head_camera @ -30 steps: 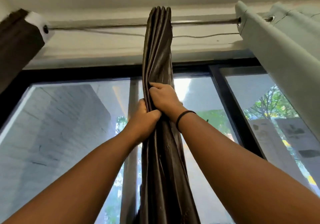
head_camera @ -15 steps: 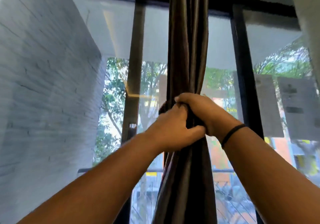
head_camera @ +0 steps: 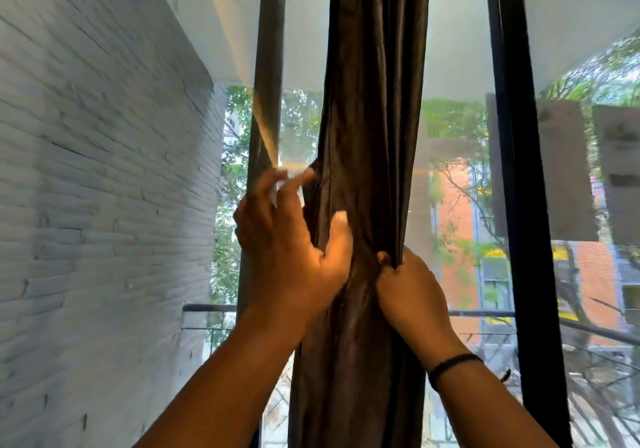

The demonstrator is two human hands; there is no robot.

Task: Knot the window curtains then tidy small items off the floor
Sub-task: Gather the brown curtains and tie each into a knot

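A dark brown curtain [head_camera: 374, 108] hangs gathered into a narrow bunch down the middle of the window. My left hand [head_camera: 287, 250] is against the curtain's left side with its fingers spread apart, the thumb pressing on the folds. My right hand [head_camera: 412, 288], with a black band on the wrist, is clenched on the curtain's right edge a little lower. No knot shows in the visible part of the curtain.
The window has a dark frame post [head_camera: 519, 170] right of the curtain and a grey post [head_camera: 266, 66] left of it. A white brick wall [head_camera: 104, 170] lies outside at the left. A balcony railing [head_camera: 485, 314], trees and a red building show through the glass.
My view and both hands have dropped down the curtain from near the rod. My left hand has loosened from a closed grip to spread fingers; the right keeps its hold.
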